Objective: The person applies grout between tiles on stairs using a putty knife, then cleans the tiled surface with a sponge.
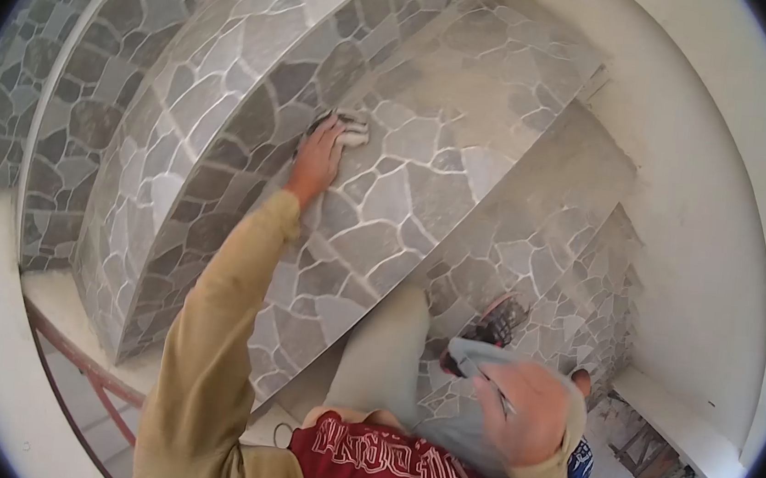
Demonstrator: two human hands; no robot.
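Note:
My left hand (319, 161) reaches out to a stair tread (374, 238) with irregular grey stone pattern and pale joints. Its fingers press down on a bunched rag (354, 132), whitish with dark parts, close to where the tread meets the riser (244, 147). My right hand (525, 414) is near my body, over my bent leg, and is smeared by motion. Its fingers look curled, but whether anything is in them I cannot make out. Dusty, hazy film covers the far part of the tread.
More patterned steps rise at the upper left, and lower steps (571, 294) go down to the right. A pale wall (721, 179) curves along the right side. A reddish metal rail (98, 377) stands at lower left. My shoe (502, 320) rests on a lower step.

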